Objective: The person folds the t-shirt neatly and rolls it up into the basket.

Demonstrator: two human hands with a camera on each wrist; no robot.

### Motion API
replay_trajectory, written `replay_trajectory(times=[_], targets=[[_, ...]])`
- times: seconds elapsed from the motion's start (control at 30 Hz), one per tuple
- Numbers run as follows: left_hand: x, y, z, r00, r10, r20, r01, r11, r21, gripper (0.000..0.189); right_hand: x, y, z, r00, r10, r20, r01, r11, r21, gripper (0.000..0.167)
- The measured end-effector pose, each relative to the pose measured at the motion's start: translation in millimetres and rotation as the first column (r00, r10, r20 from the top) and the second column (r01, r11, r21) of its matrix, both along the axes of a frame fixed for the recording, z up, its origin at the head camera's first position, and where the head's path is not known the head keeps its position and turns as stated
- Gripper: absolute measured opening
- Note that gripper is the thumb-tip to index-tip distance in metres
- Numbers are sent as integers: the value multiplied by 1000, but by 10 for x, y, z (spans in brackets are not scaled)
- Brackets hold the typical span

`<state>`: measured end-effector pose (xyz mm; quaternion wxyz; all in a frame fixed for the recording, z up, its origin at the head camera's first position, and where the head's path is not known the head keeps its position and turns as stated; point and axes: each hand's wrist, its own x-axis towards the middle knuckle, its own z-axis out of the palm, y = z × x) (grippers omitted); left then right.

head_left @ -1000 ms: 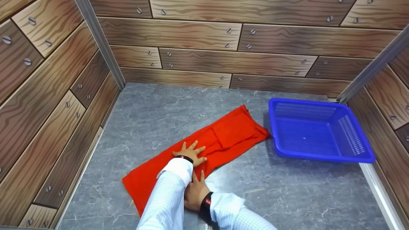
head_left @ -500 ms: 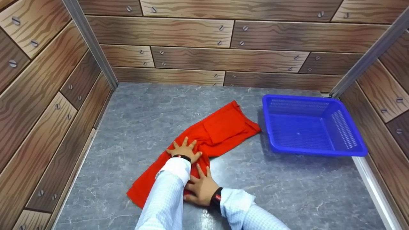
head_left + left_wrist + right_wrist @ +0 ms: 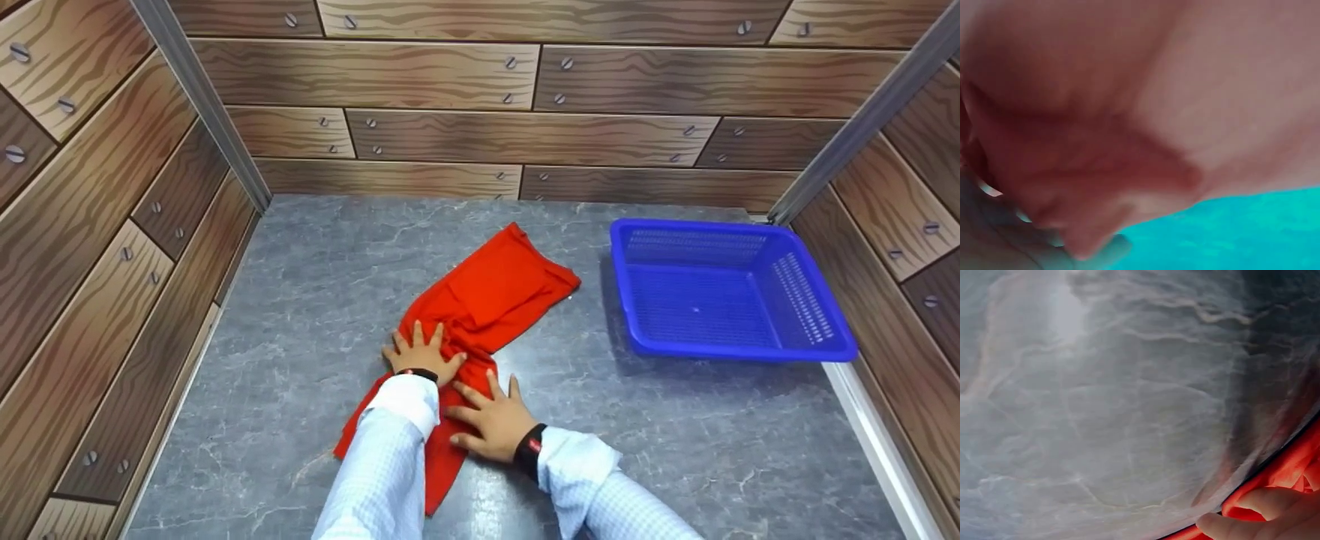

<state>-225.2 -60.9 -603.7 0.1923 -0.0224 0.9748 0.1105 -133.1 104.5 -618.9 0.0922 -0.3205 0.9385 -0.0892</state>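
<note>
A folded red cloth (image 3: 495, 285) lies slantwise on the grey surface, bunched and wrinkled around its middle. My left hand (image 3: 421, 358) rests palm down on the bunched part with its fingers spread. Just to the right and nearer, my right hand (image 3: 501, 421) lies on the lower part of the cloth, fingers also spread. In the right wrist view, fingertips (image 3: 1266, 512) touch the red cloth (image 3: 1289, 467) at the lower right corner. The left wrist view is blurred and filled by a close reddish shape, so little can be told there.
A blue plastic basket (image 3: 739, 352) with perforated sides stands to the right of the cloth. Wood-patterned walls (image 3: 375, 75) enclose the grey marbled surface (image 3: 322, 255) at the back, left and right.
Both hands have shifted the cloth; its far end has moved left and its near end right, so it bends and bunches more. My right hand has moved right and away from the near edge.
</note>
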Motion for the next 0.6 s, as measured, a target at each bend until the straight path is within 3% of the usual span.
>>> replay_trajectory(times=[0.1, 0.17, 0.27, 0.33, 0.4, 0.47, 0.6], targets=[[88, -133, 31, 997, -59, -55, 66, 991, 120, 74, -8, 34, -8, 1000, 10, -25, -11, 999, -52, 52], [168, -223, 69, 986, -115, -123, 136, 973, 185, 73, -53, 77, -6, 995, -6, -97, -5, 993, -121, 48], [342, -351, 105, 947, -219, -234, 270, 939, 214, 76, -166, 160, -7, 962, -119, -247, 61, 971, -233, 44], [475, -427, 88, 912, -296, -283, 356, 915, 191, 79, -256, 220, -16, 931, -218, -293, 132, 949, -287, 46], [601, -494, 40, 883, -371, -287, 423, 894, 149, 83, -330, 281, -28, 918, -297, -262, 219, 932, -289, 52], [707, -549, -30, 865, -427, -264, 466, 879, 103, 86, -375, 334, -48, 925, -341, -167, 296, 922, -248, 58], [834, -616, -157, 858, -475, -195, 491, 870, 41, 89, -406, 405, -82, 922, -388, 8, 386, 914, -122, 62]])
